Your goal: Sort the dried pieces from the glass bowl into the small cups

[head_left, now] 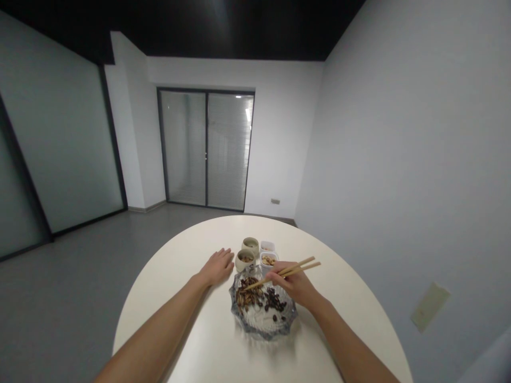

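My right hand (pixel 293 282) is closed around a pair of wooden chopsticks (pixel 300 267). Their tips reach down into a clear glass bowl with a scalloped rim (pixel 264 334), among brown dried pieces (pixel 248 299) on its left side. Dark, date-like pieces (pixel 275 300) lie on the bowl's right side. Whether the tips pinch anything is too small to tell. My left hand (pixel 219 267) rests flat on the table with fingers stretched out, left of a greenish cup (pixel 239 264) that holds brown pieces. It holds nothing.
A second greenish cup (pixel 250 242) stands behind the first. Beside them are a white square container with pale nuts (pixel 269 260) and another white container (pixel 267 246). All stand on a round white table (pixel 179 255). A wall (pixel 399 186) rises on the right.
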`<move>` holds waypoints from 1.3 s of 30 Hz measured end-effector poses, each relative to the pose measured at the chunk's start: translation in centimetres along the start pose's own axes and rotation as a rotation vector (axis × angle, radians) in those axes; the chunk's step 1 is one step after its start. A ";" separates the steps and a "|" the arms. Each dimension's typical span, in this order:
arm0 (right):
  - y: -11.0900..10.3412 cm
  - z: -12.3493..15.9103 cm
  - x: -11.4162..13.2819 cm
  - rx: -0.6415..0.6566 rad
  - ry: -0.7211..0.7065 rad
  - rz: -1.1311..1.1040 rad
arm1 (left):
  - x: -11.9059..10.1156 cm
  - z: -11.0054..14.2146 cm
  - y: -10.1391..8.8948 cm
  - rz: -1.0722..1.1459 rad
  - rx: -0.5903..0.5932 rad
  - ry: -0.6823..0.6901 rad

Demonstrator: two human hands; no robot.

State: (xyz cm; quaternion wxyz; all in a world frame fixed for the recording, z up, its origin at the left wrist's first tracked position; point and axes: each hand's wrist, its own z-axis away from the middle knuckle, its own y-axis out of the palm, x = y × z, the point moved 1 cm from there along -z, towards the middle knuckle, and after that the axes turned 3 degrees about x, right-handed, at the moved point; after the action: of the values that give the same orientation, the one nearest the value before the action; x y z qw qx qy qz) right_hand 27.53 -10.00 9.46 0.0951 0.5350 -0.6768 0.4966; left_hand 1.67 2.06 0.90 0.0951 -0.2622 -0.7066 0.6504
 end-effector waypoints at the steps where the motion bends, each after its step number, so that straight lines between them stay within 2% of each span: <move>1: 0.0 0.0 0.0 0.003 0.002 0.001 | 0.0 0.0 -0.1 0.001 -0.003 0.002; 5: -0.6 -0.1 0.3 -0.018 0.006 -0.005 | -0.1 0.1 -0.2 0.010 -0.007 0.002; 13: -1.6 -0.3 1.0 -0.165 0.002 0.016 | -0.1 0.1 -0.2 0.009 -0.011 0.014; 19: -1.5 -2.2 0.2 -0.275 -0.025 0.077 | 0.1 -0.1 0.1 0.002 -0.025 0.019; 29: -0.1 -5.2 -2.8 -0.184 -0.058 0.202 | -0.3 0.2 -0.5 -0.005 -0.009 0.004; 34: -0.3 -5.0 -3.6 -0.196 0.008 0.176 | -0.5 0.3 -0.7 0.010 -0.006 -0.001; 39: -1.3 -4.1 -2.9 -0.268 0.048 0.136 | -0.6 0.4 -0.7 0.008 0.000 -0.006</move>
State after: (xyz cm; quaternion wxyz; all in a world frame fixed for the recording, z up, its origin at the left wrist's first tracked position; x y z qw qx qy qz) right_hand 28.16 -4.94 10.29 0.1477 0.4584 -0.7693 0.4197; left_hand 1.79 1.39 1.69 0.0905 -0.2631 -0.7058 0.6515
